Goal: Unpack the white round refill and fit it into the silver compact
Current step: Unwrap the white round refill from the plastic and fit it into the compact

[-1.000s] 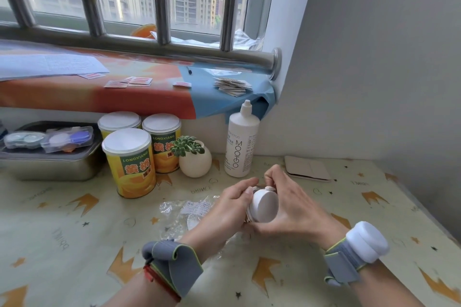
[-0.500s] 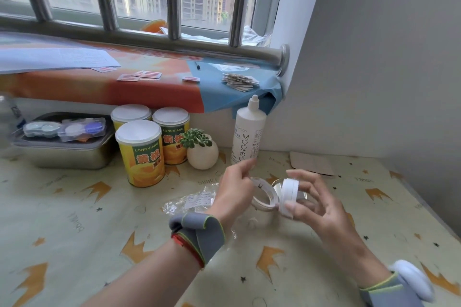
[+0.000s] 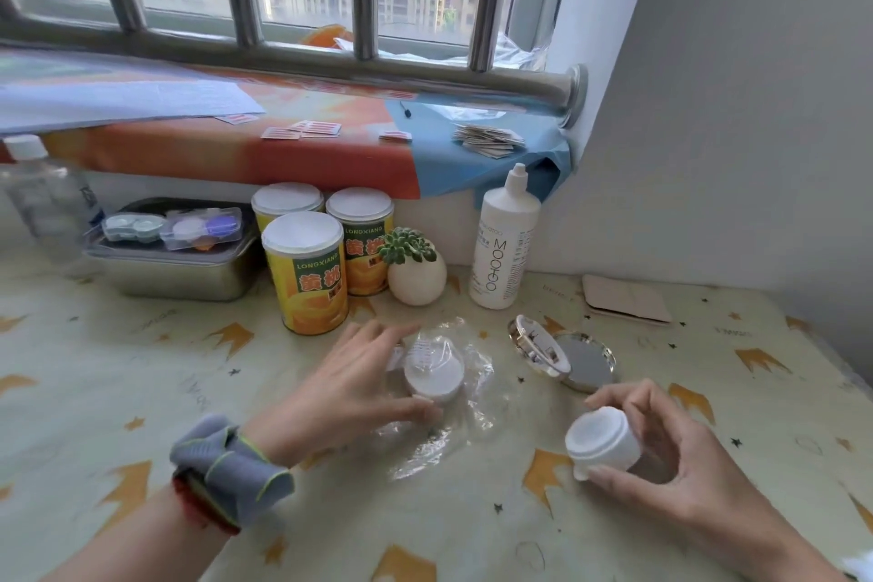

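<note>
Refill in wrapper under left hand, old insert in right

Nearest the camera, right hand [image 3: 671,454] holds a white round insert [image 3: 602,440] lifted above the table [image 3: 118,392], its grip closed around the piece with thumb below and fingers [image 3: 628,397] curled over the top. Left hand [image 3: 349,388], wearing a grey wrist strap [image 3: 226,473], lies spread over the clear plastic wrapper [image 3: 453,416] just left of the silver compact [image 3: 562,354]; its grip is loosely open, thumb and fingertips touching the white round refill [image 3: 434,373], which sits inside the wrapper on the table. Whether the refill is pinched or only touched cannot be told through the blur.

Silver compact lies open on the table, lid tilted up at its left side and mirror facing up. Beyond the compact stands a white bottle [image 3: 503,246]; left of that bottle sit a small potted succulent [image 3: 415,269], three yellow cans [image 3: 307,274] and a steel tray [image 3: 175,269]. Right of the compact, farther back, lies a beige card holder [image 3: 623,298]
</note>
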Demonstrator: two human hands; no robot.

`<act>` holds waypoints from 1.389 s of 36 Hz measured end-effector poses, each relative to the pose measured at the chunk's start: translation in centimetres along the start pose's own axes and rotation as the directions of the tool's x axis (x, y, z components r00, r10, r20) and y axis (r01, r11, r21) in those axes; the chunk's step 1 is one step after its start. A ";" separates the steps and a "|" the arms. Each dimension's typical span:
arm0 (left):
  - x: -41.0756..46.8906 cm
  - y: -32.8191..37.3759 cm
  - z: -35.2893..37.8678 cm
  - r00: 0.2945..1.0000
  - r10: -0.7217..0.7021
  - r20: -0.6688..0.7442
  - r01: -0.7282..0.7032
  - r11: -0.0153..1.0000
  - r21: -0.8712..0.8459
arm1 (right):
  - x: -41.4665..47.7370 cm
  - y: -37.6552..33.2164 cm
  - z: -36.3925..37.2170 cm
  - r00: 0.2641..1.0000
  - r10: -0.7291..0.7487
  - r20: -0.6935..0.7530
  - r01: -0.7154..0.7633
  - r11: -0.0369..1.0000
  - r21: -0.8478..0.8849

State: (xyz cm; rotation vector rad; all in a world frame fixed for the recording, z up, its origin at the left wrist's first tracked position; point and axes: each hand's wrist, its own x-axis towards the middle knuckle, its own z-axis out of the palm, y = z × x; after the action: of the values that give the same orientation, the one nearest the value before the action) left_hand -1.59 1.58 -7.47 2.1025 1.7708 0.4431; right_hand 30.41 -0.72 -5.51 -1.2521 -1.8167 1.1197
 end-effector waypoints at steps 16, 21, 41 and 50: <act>0.5 0.1 -0.2 0.976 -0.119 -0.182 -0.003 0.830 -0.557 | 2.5 -5.4 6.8 0.989 -0.128 -0.073 0.083 0.895 -0.439; -0.1 1.0 -0.4 0.972 -0.119 -0.201 -0.098 0.573 -0.814 | 5.3 -6.9 9.0 0.980 0.195 -0.038 -0.194 0.981 0.025; -1.7 1.0 -2.9 0.892 0.113 0.438 0.452 -0.225 -0.863 | 6.3 -9.2 4.8 0.987 -0.004 0.164 -0.089 0.826 0.556; -1.4 1.0 -3.5 0.952 -0.130 0.275 0.257 -0.143 -0.956 | 6.1 -7.9 2.4 0.993 0.095 -0.066 -0.115 0.859 -0.499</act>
State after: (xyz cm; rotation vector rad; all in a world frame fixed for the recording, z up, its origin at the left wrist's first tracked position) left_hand -2.55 0.33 -3.93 0.5921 0.8743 1.1250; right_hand 23.33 3.00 0.93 -1.6718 -2.1100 0.6785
